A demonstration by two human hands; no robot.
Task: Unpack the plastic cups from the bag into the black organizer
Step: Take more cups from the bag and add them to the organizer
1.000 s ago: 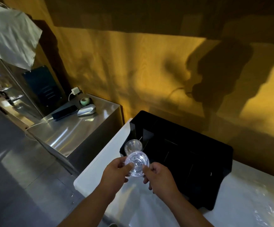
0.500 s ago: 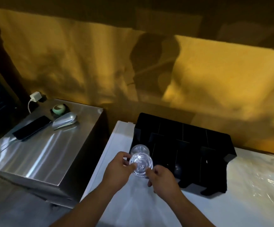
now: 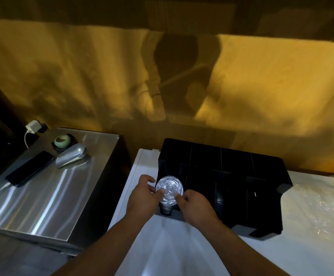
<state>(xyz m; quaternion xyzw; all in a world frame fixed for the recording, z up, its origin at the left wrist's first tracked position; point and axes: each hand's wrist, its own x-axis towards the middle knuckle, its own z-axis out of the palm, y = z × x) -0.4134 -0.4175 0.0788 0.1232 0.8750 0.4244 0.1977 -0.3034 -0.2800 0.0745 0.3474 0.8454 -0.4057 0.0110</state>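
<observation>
Where yellow wall (image 3: 281, 86) meets white counter (image 3: 182, 251), organizer (image 3: 242, 170) sits.

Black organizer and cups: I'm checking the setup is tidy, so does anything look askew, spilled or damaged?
Nothing stands out. The black organizer sits flat on the white counter, and the left hand and right hand hold the clear plastic cups at its left front slot. No spill shows.

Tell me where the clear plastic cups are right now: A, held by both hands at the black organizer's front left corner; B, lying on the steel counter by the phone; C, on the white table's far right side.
A: fingers of both hands pinch the clear plastic cups at the black organizer's front left corner.
</observation>
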